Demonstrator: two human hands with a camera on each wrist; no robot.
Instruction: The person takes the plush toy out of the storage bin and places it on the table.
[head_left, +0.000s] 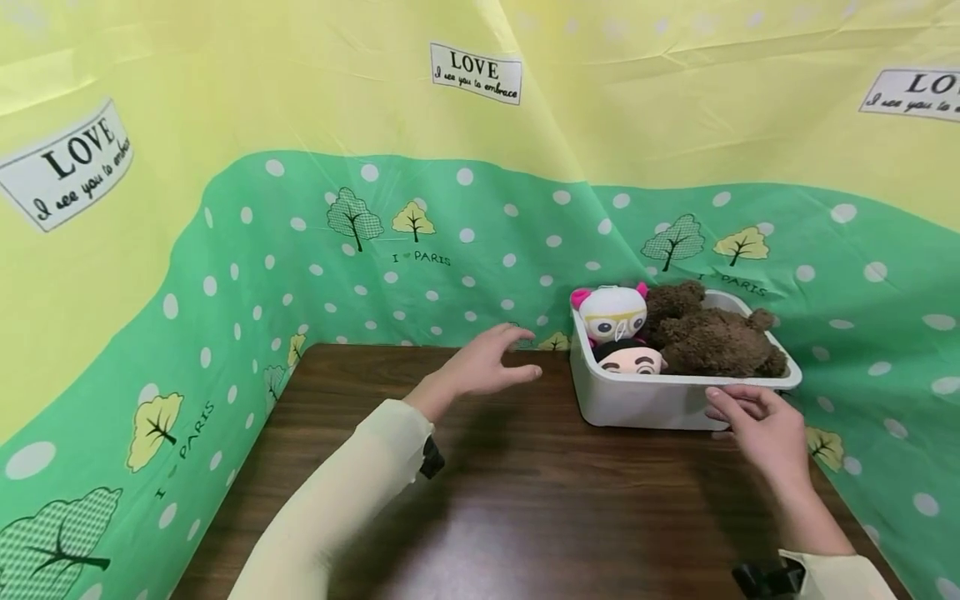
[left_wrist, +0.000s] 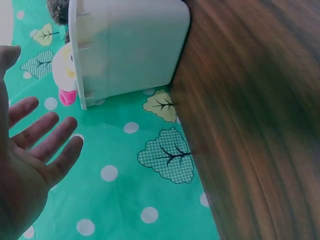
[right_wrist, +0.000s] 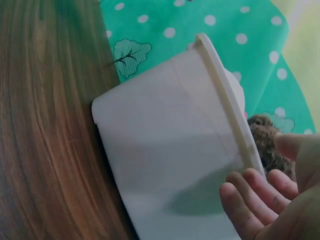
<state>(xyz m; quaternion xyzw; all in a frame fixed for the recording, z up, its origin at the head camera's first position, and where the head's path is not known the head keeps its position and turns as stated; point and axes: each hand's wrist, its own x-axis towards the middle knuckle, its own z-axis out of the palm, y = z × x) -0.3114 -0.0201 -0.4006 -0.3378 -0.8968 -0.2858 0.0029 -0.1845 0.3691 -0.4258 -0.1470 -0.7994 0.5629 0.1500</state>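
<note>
A white plastic bin (head_left: 652, 404) stands on the dark wooden table at the back right. Inside it lie a brown fluffy plush toy (head_left: 720, 342), a white plush with pink ears and yellow glasses (head_left: 615, 312), and a plush with a black cap and a pale face (head_left: 630, 358). My left hand (head_left: 491, 362) hovers over the table left of the bin, fingers spread loosely and holding nothing. Close by the bin's front right rim is my right hand (head_left: 761, 421), its fingers slightly bent, with nothing between them in the right wrist view.
Wood-grain tabletop (head_left: 555, 517) extends in front of the bin and to its left. A green and yellow printed cloth (head_left: 465, 225) hangs behind and along both sides of the table; the bin stands close against it.
</note>
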